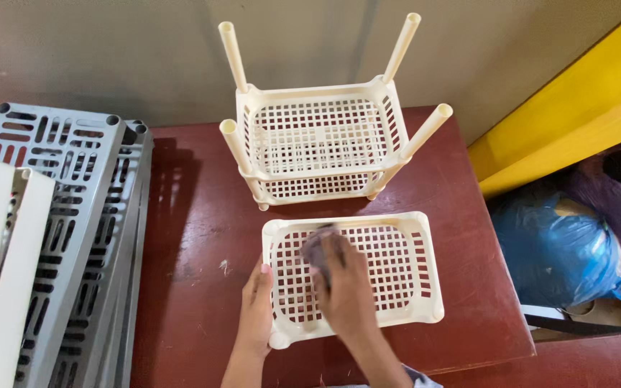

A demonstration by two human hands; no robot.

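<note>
A cream tray (pixel 404 237), perforated with a square grid of holes, lies flat on the dark red table (pixel 195 237), close to the near edge. Its long sides run left to right, and round corner sockets show at its corners.

The right hand (pixel 346 287) lies inside the tray, palm down, fingers closed over a small greyish-purple cloth (pixel 318 248). The cloth is pressed against the tray's mesh floor, left of centre, and only its upper part shows beyond the fingers. The grip is a flat, closed press rather than a pinch; how much of the cloth sits under the palm cannot be told.

The left hand (pixel 256 305) rests against the tray's left wall, fingers extended and loosely together along the outer rim near the front-left corner. It touches the tray but is not wrapped around it; the hand is largely open.

Behind the tray, just apart from it, stands a cream rack (pixel 318 136) of two like trays joined by four posts. The posts rise above the upper tray and lean outward in the view.

At the left edge of the table, grey slotted panels (pixel 73 215) stand stacked on edge, with white panels (pixel 1 251) beside them nearer the camera.

To the right, off the table, a blue plastic bag (pixel 558 251) sits low, with a purple bag (pixel 612 194) behind it. A yellow beam (pixel 576 108) runs diagonally above them.
</note>
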